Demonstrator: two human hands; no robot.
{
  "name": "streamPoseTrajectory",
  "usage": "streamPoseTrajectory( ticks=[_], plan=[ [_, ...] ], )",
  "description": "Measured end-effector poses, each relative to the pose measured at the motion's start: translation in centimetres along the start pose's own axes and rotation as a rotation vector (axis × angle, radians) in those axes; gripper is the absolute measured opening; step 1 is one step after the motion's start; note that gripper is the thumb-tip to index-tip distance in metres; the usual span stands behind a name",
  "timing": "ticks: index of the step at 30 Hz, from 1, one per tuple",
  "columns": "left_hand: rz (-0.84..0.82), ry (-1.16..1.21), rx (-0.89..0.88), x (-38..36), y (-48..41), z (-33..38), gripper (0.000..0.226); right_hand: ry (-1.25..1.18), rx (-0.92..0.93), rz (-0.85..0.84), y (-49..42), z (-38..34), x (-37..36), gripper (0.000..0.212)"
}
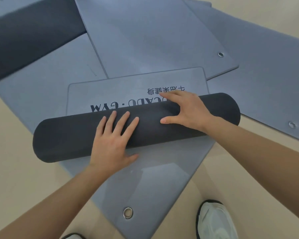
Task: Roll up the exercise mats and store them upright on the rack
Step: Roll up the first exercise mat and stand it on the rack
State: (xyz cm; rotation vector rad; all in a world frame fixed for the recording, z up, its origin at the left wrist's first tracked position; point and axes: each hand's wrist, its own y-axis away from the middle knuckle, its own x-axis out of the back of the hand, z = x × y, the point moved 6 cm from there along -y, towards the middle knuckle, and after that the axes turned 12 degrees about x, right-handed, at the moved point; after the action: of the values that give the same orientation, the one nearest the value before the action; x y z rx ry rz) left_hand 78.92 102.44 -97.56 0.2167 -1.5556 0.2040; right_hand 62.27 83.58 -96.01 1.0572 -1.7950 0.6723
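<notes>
A dark grey rolled mat [72, 135] lies across the middle of the view. Its unrolled end [136, 87], blue-grey with black lettering, stretches flat beyond the roll. My left hand [113, 144] presses flat on top of the roll with spread fingers. To its right, my right hand [186, 110] rests over the roll's top, fingers reaching onto the far side and thumb on the near side.
Several more blue-grey mats lie flat and overlapping on the beige floor: one under the roll with a metal eyelet [128, 212], one behind [154, 37], one at right [266, 80]. A dark mat underside [29, 37] shows at back left. My white shoe [216, 221] stands at bottom right.
</notes>
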Motion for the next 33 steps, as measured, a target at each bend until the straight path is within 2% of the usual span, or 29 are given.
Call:
streamPoseTrajectory(
  ticks=[2,3,7,13,25,30,33],
  plan=[
    [-0.029,-0.043,-0.011,-0.2,-1.8,-0.7,0.120,0.070,0.089,0.147,0.8,-0.9,-0.1,0.088],
    [-0.032,-0.052,-0.022,-0.3,-2.7,-1.0,0.121,0.110,0.142,0.163,1.1,-1.3,-0.5,0.091],
    [-0.091,-0.036,-0.060,-0.2,-5.4,-2.2,0.121,0.380,0.250,0.009,1.9,-1.6,-2.1,0.113],
    [-0.277,0.090,-0.032,1.2,-9.1,-3.3,0.123,0.512,0.227,-0.117,0.8,-0.3,-1.3,0.116],
    [-0.394,0.136,-0.050,2.6,-7.6,-2.8,0.110,0.434,0.228,-0.105,1.2,-2.3,-0.9,0.096],
    [-0.549,0.172,-0.024,3.1,-2.4,-2.3,0.106,0.299,0.215,-0.200,5.1,-5.3,-1.6,0.097],
    [-0.655,0.218,-0.007,2.9,0.8,-2.2,0.104,0.216,0.230,-0.327,7.3,-7.1,-2.4,0.095]
  ],
)
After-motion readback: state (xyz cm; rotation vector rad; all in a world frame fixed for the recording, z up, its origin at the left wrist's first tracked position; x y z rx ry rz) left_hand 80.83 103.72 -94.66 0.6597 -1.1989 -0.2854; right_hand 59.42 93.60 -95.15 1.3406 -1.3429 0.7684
